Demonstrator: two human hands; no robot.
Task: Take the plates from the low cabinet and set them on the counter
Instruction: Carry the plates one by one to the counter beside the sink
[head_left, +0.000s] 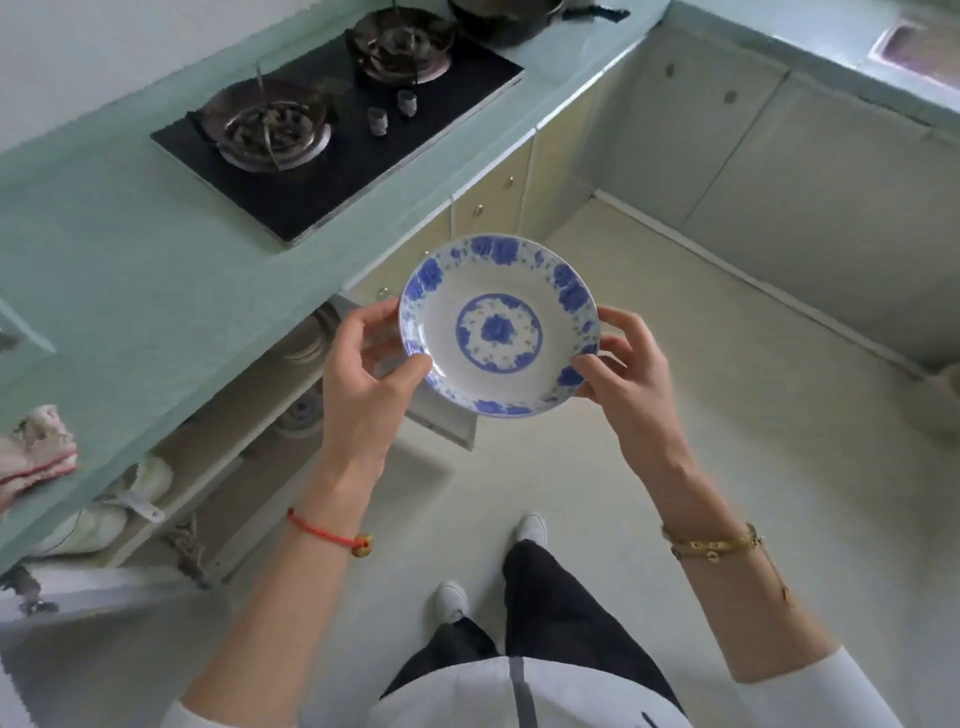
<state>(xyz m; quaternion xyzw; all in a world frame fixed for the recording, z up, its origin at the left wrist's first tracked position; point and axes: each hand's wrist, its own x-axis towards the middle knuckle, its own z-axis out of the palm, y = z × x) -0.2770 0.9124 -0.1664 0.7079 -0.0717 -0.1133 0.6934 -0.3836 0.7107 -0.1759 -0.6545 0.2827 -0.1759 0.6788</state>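
Observation:
A white plate with a blue flower pattern (498, 325) hangs face up in the air above the floor, just right of the counter's edge. My left hand (371, 371) grips its left rim, thumb on top. My right hand (626, 374) grips its right rim the same way. The pale green counter (130, 270) runs along the left. Under it the low cabinet (291, 384) stands open, and the edges of more dishes (311, 338) show inside, mostly hidden in shadow.
A black two-burner gas hob (337, 135) is set into the counter, with a dark pot (504, 21) behind it. A pink and white cloth (36, 452) lies at the counter's left edge. Closed cabinets (779, 171) line the right wall. White containers (114, 514) fill a lower shelf.

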